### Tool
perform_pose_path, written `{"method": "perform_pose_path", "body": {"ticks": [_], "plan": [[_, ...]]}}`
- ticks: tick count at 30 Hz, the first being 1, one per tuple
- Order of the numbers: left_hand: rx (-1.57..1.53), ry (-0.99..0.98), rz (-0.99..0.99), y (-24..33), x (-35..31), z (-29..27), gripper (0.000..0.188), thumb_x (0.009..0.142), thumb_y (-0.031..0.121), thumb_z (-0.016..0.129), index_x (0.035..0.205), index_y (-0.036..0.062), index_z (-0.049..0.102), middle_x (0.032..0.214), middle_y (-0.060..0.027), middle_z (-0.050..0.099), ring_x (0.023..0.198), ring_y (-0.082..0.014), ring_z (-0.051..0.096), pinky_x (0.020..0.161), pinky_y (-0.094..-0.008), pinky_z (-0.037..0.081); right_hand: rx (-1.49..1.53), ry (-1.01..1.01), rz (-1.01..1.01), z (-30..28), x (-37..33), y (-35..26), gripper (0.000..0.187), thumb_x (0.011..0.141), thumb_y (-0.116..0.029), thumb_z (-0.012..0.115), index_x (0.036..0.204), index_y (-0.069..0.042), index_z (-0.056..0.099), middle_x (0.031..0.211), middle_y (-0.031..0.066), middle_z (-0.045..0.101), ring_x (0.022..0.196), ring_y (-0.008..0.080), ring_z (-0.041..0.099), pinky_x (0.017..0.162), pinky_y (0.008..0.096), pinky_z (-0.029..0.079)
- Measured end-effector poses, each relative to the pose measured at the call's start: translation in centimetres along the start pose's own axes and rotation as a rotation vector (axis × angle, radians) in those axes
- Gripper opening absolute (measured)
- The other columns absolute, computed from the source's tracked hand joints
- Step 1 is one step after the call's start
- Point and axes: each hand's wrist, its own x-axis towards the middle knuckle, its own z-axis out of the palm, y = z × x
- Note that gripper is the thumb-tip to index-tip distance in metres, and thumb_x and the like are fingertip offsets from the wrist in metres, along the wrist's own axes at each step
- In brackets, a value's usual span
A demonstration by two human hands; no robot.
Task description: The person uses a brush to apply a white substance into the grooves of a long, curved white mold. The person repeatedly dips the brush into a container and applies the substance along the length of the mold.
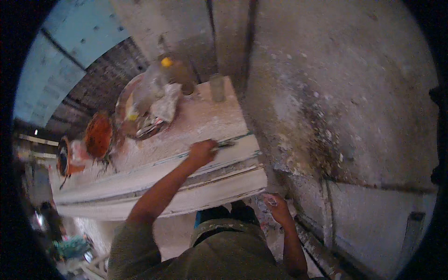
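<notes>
My left hand [203, 153] is closed over the long pale board [224, 158] at the table's near edge. From its fingers a thin, dark-tipped tool [227, 142] points to the right along a dark green line; blur hides its exact kind. My right hand [278, 209] hangs low, past the board's right end and apart from it. Its fingers are curled, with a pale pinkish patch among them that I cannot make out. Another pale board [224, 186] lies alongside on the near side, a dark gap between the two.
The dusty pinkish table [200, 116] carries an orange-lined bowl [99, 135], a second dark container [64, 156], a round tray [123, 105] with cloth and plastic, a yellow-capped bottle [175, 72] and a clear glass [217, 87]. A stained wall [354, 93] stands to the right.
</notes>
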Motion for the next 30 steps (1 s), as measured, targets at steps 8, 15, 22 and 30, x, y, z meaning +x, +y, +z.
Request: {"method": "perform_pose_path", "body": {"ticks": [8, 15, 22, 30], "plan": [[-0.356, 0.175, 0.082, 13.0, 1.9, 5.9, 0.048, 0.086, 0.021, 0.069, 0.133, 0.0174, 0.063, 0.135, -0.0146, 0.059, 0.125, -0.0366, 0.055, 0.106, -0.0494, 0.043, 1.044, 0.298, 0.197, 2.5, 16.5, -8.6, 0.063, 0.097, -0.028, 0.065, 0.152, -0.015, 0.039, 0.109, 0.0119, 0.063, 0.087, 0.0275, 0.063, 0.077, 0.0405, 0.056], [-0.050, 0.834, -0.731, -4.3, -19.8, 3.7, 0.054, 0.087, 0.018, 0.075, 0.134, 0.0015, 0.055, 0.136, -0.0220, 0.055, 0.130, -0.0410, 0.048, 0.111, -0.0509, 0.037, -0.341, -0.240, -0.381, -3.5, 22.3, -11.0, 0.037, 0.088, -0.010, 0.076, 0.123, -0.004, 0.068, 0.107, 0.0086, 0.069, 0.086, 0.0171, 0.068, 0.071, 0.0292, 0.056], [0.168, 0.889, -0.977, -9.2, -29.8, 3.9, 0.064, 0.096, 0.030, 0.062, 0.150, 0.0044, 0.039, 0.153, -0.0202, 0.041, 0.144, -0.0434, 0.031, 0.118, -0.0535, 0.026, -0.562, -0.370, -0.381, -5.8, 28.4, -13.9, 0.037, 0.082, -0.014, 0.082, 0.118, -0.006, 0.073, 0.112, 0.0133, 0.070, 0.101, 0.0236, 0.068, 0.091, 0.0375, 0.054], [0.113, 0.886, -1.020, -9.1, -29.7, 3.7, 0.061, 0.093, 0.030, 0.066, 0.147, 0.0080, 0.045, 0.153, -0.0142, 0.044, 0.145, -0.0398, 0.033, 0.119, -0.0515, 0.027, -0.819, -0.405, -0.867, 29.8, 20.4, -21.5, 0.042, 0.083, -0.014, 0.067, 0.125, -0.011, 0.068, 0.111, 0.0182, 0.067, 0.095, 0.0395, 0.067, 0.085, 0.0469, 0.055]]}}
